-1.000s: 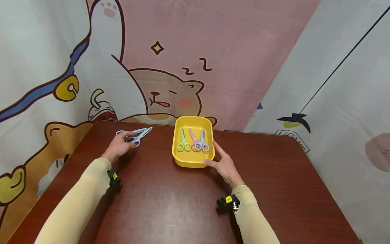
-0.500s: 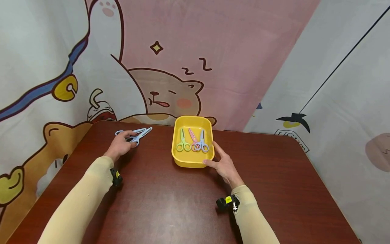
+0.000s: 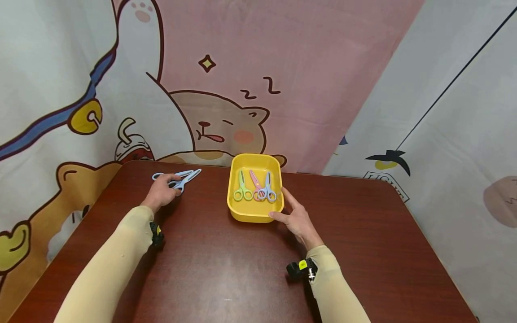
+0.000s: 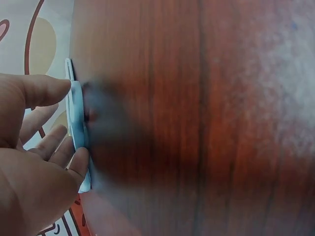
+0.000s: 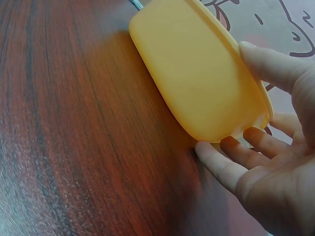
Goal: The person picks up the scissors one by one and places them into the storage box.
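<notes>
Light blue scissors (image 3: 190, 176) lie at the far left of the table, partly hidden under my left hand (image 3: 161, 192). In the left wrist view, the thumb is at one end of the scissors' blue handle (image 4: 77, 110), and the other fingers are bent along and behind it. My right hand (image 3: 300, 221) holds the near right corner of a yellow tray (image 3: 253, 216), thumb on the rim and fingers against the outer wall. Inside the tray are green scissors (image 3: 243, 193), pink scissors (image 3: 256, 179) and blue scissors (image 3: 268, 181), the last two overlapping.
The brown wooden table (image 3: 226, 264) carries the tray near its back edge. Behind it hangs a printed cloth (image 3: 315, 80) with cartoon animals. A black wrist camera (image 3: 157, 233) sits on the left sleeve, another camera (image 3: 296, 270) on the right.
My left forearm and wrist have swung slightly to the right while the fingers stay at the scissors. The right hand and the tray keep their places.
</notes>
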Tool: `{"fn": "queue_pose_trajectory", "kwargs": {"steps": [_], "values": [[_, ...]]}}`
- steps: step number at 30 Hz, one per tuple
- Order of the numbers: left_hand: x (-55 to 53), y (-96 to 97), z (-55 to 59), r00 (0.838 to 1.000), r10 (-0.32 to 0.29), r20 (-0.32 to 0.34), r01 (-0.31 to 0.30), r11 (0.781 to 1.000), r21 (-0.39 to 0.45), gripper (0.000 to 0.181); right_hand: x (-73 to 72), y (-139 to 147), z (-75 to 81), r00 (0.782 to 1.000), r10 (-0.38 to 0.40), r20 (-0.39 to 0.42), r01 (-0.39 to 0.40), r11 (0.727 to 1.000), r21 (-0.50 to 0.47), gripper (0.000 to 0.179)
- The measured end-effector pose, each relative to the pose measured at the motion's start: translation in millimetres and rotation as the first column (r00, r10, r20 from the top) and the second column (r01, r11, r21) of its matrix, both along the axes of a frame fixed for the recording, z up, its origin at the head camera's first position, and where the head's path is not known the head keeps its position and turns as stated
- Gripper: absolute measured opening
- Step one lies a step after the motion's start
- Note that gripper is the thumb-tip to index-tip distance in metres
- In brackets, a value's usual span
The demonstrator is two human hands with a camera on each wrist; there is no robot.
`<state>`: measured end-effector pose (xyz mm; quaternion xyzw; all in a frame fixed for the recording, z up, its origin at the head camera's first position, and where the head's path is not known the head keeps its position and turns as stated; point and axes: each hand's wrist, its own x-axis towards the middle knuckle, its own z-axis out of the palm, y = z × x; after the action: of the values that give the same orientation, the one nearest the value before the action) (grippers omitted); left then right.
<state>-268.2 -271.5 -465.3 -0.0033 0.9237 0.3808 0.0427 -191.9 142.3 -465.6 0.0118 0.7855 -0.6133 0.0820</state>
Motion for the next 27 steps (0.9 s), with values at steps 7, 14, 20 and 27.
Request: {"fn": "queue_pose_trajectory", "kwargs": {"steps": [7, 14, 20, 27], "values": [[0.5, 1.0, -0.7, 0.999, -0.015, -0.046, 0.012, 0.999, -0.053, 0.050, -0.2, 0.1, -1.0, 1.000, 0.000, 0.002, 0.000, 1.000, -0.001, 0.096], [-0.1, 2.7, -2.8, 0.999, -0.005, -0.033, 0.003, 0.997, -0.074, 0.050, -0.3, -0.7, -1.0, 1.000, 0.000, 0.003, 0.000, 1.000, 0.004, 0.095], [0.7, 4.2, -2.9, 1.000, 0.011, -0.009, -0.012, 0.998, -0.059, 0.054, -0.7, -0.7, -0.5, 1.000, 0.003, 0.004, -0.003, 1.000, 0.002, 0.095], [0.4, 4.3, -6.0, 1.000, 0.002, -0.015, -0.002, 0.999, -0.041, 0.056, -0.1, 0.2, 0.3, 1.000, -0.003, 0.009, 0.003, 1.000, 0.013, 0.096]]}}
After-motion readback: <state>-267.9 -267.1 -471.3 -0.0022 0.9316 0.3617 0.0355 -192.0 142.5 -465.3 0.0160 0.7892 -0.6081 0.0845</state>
